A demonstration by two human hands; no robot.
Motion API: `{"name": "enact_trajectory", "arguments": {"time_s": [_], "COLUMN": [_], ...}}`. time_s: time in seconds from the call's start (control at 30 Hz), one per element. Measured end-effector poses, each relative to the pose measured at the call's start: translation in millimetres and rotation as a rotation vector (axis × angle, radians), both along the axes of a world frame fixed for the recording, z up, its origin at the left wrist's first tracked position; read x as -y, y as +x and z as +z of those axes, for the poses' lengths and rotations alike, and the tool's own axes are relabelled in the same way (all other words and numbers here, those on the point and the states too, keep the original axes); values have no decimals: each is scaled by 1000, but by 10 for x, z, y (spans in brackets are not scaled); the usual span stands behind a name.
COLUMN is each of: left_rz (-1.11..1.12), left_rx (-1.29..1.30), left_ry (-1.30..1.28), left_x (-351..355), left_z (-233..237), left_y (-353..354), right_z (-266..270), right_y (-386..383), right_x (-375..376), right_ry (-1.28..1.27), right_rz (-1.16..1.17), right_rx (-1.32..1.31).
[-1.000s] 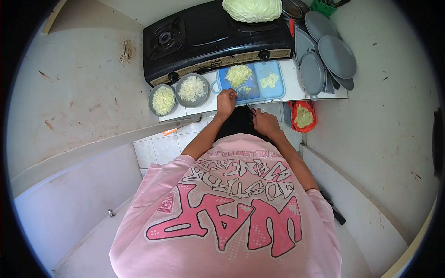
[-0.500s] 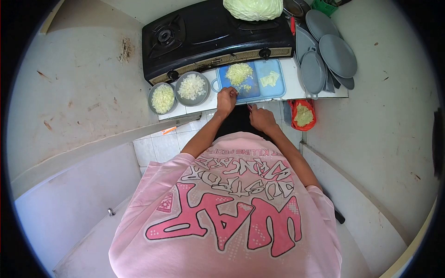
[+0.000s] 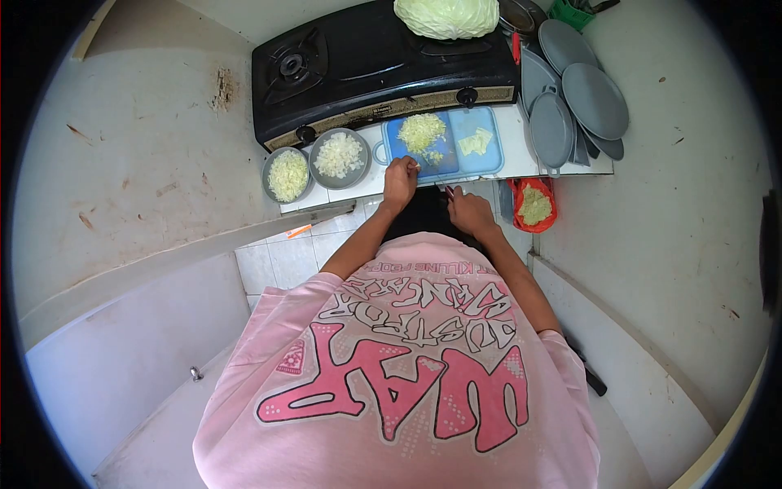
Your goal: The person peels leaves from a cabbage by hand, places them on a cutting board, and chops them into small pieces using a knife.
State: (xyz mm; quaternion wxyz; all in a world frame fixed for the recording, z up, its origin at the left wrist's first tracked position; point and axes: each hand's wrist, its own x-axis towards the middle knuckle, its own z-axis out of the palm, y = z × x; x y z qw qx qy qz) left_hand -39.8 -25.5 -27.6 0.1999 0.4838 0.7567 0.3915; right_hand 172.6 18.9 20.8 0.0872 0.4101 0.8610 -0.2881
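My left hand (image 3: pixel 400 182) is at the near edge of a blue cutting board (image 3: pixel 444 167), fingers pinched together at a small pale bit too hidden to name. My right hand (image 3: pixel 471 213) is closed around the reddish handle of a knife (image 3: pixel 449 191), just off the counter's front edge; little of its blade shows. On the board's left half lies a heap of finely chopped cabbage (image 3: pixel 421 130), with loose bits nearer my left hand. Flat pale cabbage pieces (image 3: pixel 474 143) rest on the right half.
Left of the board stand two grey bowls holding chopped cabbage (image 3: pixel 287 176) and white chopped pieces (image 3: pixel 339 155). Behind is a black gas stove (image 3: pixel 358 65) with a cabbage (image 3: pixel 448 18) on it. Grey plates (image 3: pixel 595 102) stand at right, above a red bag (image 3: pixel 552 216) of pale scraps.
My right hand has shifted slightly right and down, with the knife still in it. My left hand stays at the board's edge, its fingers moving only a little.
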Motion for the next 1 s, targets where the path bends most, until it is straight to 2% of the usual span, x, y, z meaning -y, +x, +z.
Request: {"name": "enact_trajectory", "arguments": {"time_s": [0.37,0.73,1.0], "left_rz": [-15,-40,-49], "left_rx": [-26,6,10], "left_ry": [-39,-48,17], "left_x": [-30,-40,2], "left_z": [-26,95,74], "left_y": [-53,-46,-13], "right_z": [44,-137,-197], "right_y": [-69,-147,-135], "right_x": [35,-14,-73], "right_ry": [-19,0,31], "right_rz": [38,89,87], "right_rx": [-37,-53,-78]}}
